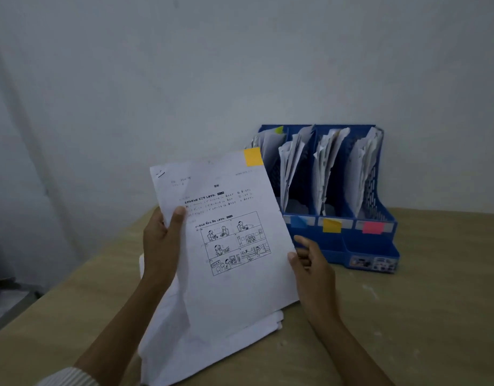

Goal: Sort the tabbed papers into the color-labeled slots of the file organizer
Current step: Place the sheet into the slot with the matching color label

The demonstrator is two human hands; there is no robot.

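A printed sheet (226,227) with a yellow tab (253,156) at its top right corner is held up above the table. My left hand (162,243) grips its left edge, thumb on the front. My right hand (309,263) pinches the sheet's right edge. Below lies a stack of white papers (201,346). The blue file organizer (373,246) stands at the back right, its slots filled with papers. Its front carries a blue label (298,222), a yellow label (332,225) and a pink label (373,227). The leftmost slot's label is hidden behind the sheet.
The wooden table (407,316) meets a plain white wall behind the organizer. The table's left edge runs diagonally at the lower left, with dim floor and grey clutter (6,299) beyond it.
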